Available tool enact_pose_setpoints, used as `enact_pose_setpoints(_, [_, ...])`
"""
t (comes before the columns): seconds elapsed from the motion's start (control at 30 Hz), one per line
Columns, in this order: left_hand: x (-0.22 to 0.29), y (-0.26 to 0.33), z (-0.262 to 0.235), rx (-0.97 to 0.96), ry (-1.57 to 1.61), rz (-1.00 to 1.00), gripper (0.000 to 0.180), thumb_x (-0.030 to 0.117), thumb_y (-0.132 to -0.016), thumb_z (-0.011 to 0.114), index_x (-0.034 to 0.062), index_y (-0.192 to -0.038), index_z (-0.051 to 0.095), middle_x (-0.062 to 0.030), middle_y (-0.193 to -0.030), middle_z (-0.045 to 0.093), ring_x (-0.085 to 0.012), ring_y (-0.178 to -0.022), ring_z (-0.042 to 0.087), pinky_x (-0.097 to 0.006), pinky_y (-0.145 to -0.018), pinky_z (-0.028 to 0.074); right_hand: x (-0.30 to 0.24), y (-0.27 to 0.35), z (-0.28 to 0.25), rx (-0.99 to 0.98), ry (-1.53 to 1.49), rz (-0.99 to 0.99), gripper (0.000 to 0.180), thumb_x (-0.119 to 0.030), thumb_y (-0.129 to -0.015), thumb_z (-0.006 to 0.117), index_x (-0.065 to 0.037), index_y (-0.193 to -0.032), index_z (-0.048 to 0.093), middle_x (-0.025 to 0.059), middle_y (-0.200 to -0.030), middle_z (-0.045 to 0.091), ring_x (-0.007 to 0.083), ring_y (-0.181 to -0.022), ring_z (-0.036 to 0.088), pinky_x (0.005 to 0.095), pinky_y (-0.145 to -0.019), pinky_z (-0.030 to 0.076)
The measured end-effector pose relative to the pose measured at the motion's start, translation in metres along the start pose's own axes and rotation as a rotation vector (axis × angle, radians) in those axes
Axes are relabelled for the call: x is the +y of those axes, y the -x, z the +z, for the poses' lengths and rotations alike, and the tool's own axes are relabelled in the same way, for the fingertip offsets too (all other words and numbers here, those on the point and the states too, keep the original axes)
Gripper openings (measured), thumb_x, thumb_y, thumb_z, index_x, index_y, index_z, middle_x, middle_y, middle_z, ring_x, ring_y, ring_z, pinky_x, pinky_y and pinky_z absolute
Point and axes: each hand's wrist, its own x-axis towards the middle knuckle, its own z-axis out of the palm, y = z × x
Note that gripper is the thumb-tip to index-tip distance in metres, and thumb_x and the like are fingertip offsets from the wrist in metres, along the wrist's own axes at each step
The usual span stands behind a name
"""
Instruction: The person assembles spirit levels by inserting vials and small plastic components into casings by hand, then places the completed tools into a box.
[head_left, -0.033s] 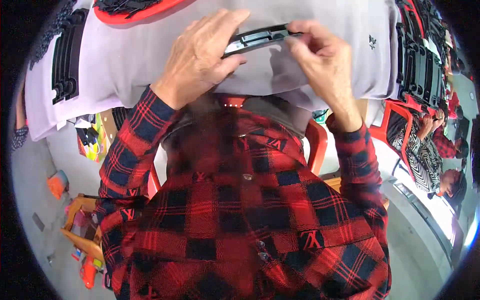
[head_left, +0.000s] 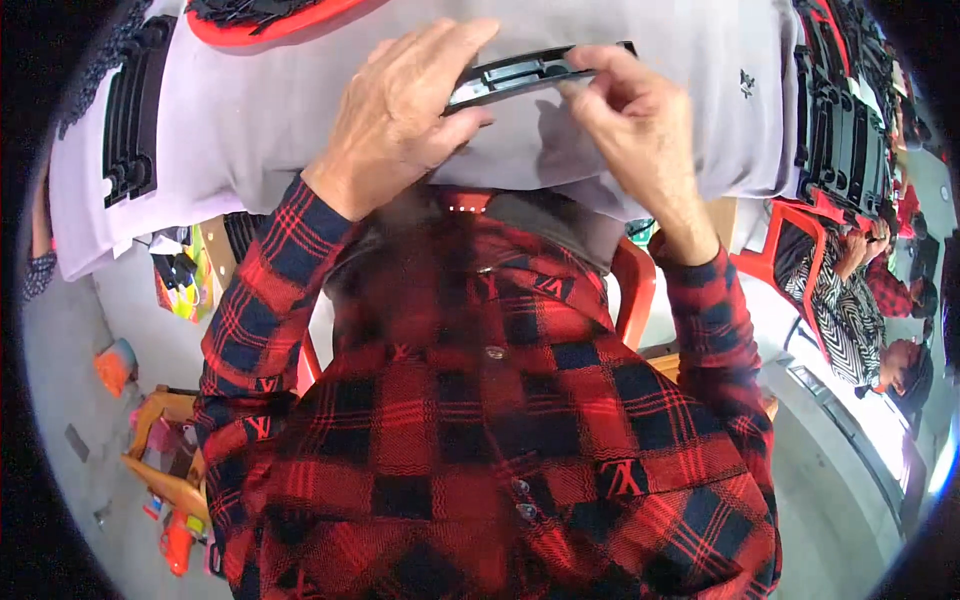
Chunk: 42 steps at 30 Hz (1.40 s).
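A long, narrow black plastic part [head_left: 515, 73] with shallow open sections is held above the cloth. My left hand [head_left: 405, 110] grips its left end, the thumb below and the fingers over the far side. At its right half, my right hand [head_left: 640, 105] pinches thumb and forefinger against the edge. Whether a small piece sits between those fingertips is too small to tell. The part's right end sticks out past my right fingers.
A grey-white cloth [head_left: 300, 130] covers the table. A red tray [head_left: 225, 37] of small black pieces stands at the far left. Similar black parts lie in rows at the left [head_left: 135, 120] and right [head_left: 840, 140]. People sit to the right, near a red chair [head_left: 775, 245].
My right hand has slid a little left along the black part, so its right end now shows beyond the fingers. My left hand has barely moved.
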Motion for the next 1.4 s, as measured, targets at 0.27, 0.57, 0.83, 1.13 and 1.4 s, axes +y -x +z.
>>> enact_pose_setpoints(0.27, [-0.002, 0.005, 0.007, 0.092, -0.04, 0.012, 0.064, 0.014, -0.067, 0.083, 0.007, -0.126, 0.061, -0.0094, -0.098, 0.063, -0.0306, -0.091, 0.062, -0.042, -0.081, 0.047, 0.003, 0.0, 0.012, -0.175, -0.278, 0.181, 0.041, -0.014, -0.083, 0.075, 0.007, -0.117, 0.066, 0.0017, -0.067, 0.066, 0.0091, -0.056, 0.058, 0.0259, -0.053, 0.047])
enact_pose_setpoints(0.57, [-0.002, 0.006, 0.007, 0.072, -0.029, -0.061, 0.062, 0.01, -0.071, 0.083, 0.0087, -0.128, 0.061, -0.0093, -0.101, 0.067, -0.0292, -0.092, 0.065, -0.038, -0.082, 0.05, -0.003, -0.004, 0.001, -0.263, -0.538, 0.308, 0.043, -0.016, -0.086, 0.076, 0.006, -0.122, 0.063, -0.0008, -0.076, 0.067, 0.0065, -0.063, 0.058, 0.0204, -0.061, 0.047])
enact_pose_setpoints(0.83, [0.005, 0.002, -0.002, 0.088, 0.051, -0.054, 0.052, 0.009, -0.074, 0.079, 0.0017, -0.123, 0.062, -0.0138, -0.097, 0.063, -0.0337, -0.088, 0.062, -0.041, -0.08, 0.048, 0.001, 0.001, 0.003, -0.128, -0.142, 0.094, 0.036, -0.014, -0.085, 0.074, -0.004, -0.119, 0.066, 0.0002, -0.072, 0.066, 0.008, -0.061, 0.059, 0.0253, -0.056, 0.047])
enact_pose_setpoints(1.13, [0.003, 0.004, -0.004, 0.109, 0.067, -0.03, 0.053, 0.006, -0.07, 0.073, -0.0064, -0.12, 0.06, -0.0205, -0.094, 0.062, -0.0389, -0.083, 0.061, -0.045, -0.075, 0.048, -0.029, -0.024, 0.015, -0.268, 0.523, -0.669, 0.023, -0.015, -0.08, 0.07, -0.014, -0.103, 0.069, 0.0061, -0.076, 0.067, 0.0298, -0.072, 0.07, 0.0417, -0.062, 0.055])
enact_pose_setpoints(1.4, [0.001, 0.002, -0.002, 0.17, 0.111, -0.001, 0.051, 0.004, -0.066, 0.067, -0.0059, -0.116, 0.06, -0.0188, -0.087, 0.059, -0.0382, -0.077, 0.058, -0.043, -0.071, 0.046, -0.047, -0.035, 0.011, -0.453, 0.834, -0.748, 0.016, -0.015, -0.088, 0.061, -0.015, -0.103, 0.066, 0.0035, -0.087, 0.069, 0.0287, -0.067, 0.069, 0.0415, -0.058, 0.054])
